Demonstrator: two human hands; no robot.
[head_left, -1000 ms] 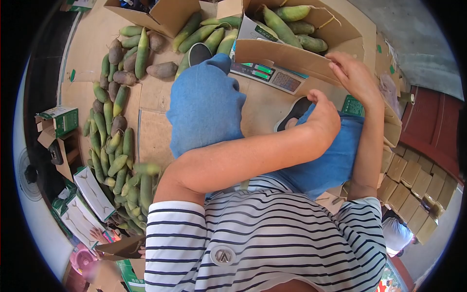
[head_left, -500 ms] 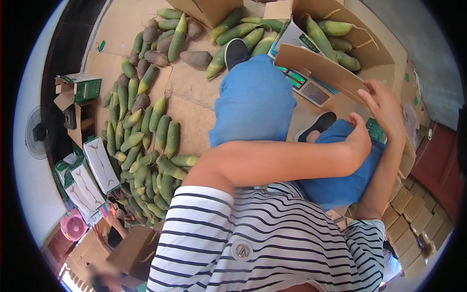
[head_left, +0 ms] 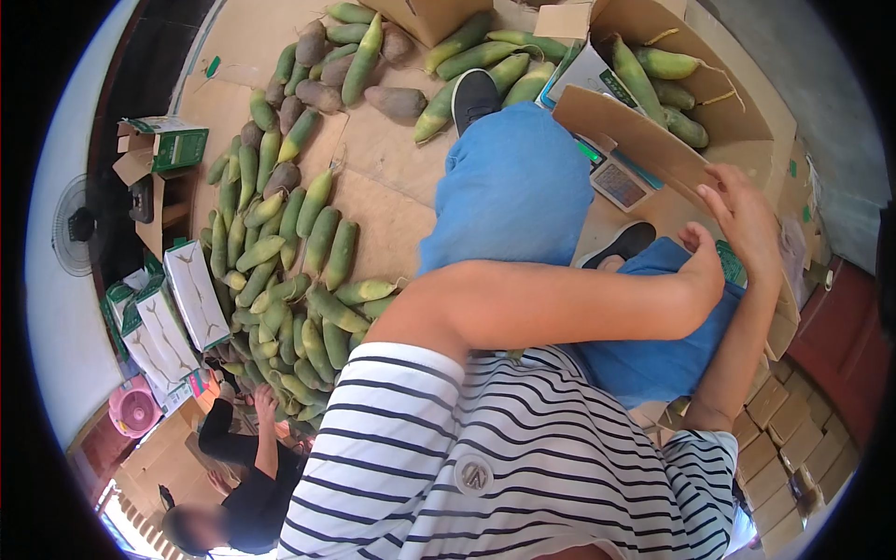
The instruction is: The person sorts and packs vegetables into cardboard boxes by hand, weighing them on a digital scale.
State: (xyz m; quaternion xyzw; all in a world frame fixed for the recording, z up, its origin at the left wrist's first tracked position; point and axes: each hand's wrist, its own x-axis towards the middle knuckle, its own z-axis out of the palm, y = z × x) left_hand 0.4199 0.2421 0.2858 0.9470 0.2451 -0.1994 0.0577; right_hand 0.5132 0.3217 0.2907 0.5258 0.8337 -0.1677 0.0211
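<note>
My right hand (head_left: 744, 215) is raised at the right, thumb and fingers apart, fingertips right at the end of a cardboard flap (head_left: 635, 135). The flap belongs to an open carton (head_left: 747, 121) that holds several long green radishes (head_left: 638, 78). My left arm crosses in front of my striped shirt. At its end, my left hand (head_left: 702, 257) is over my blue-trousered knee with fingers loosely bent and apart, just below the right hand; nothing shows in it. Beside the carton, partly under its flap, is a digital scale (head_left: 620, 183) with a lit green display.
Many green radishes (head_left: 317, 233) lie on the cardboard-covered floor at the left, with brownish ones (head_left: 397, 102) behind. White and green boxes (head_left: 196, 296), a pink fan (head_left: 134, 407) and a person in black (head_left: 247, 495) are at the left. Stacked brown cartons (head_left: 779, 420) stand at lower right.
The view has shifted, moving the floor scene slightly right. At lower left, the person in black now shows more fully, and the carton there has moved away. My hands keep nearly the same pose.
</note>
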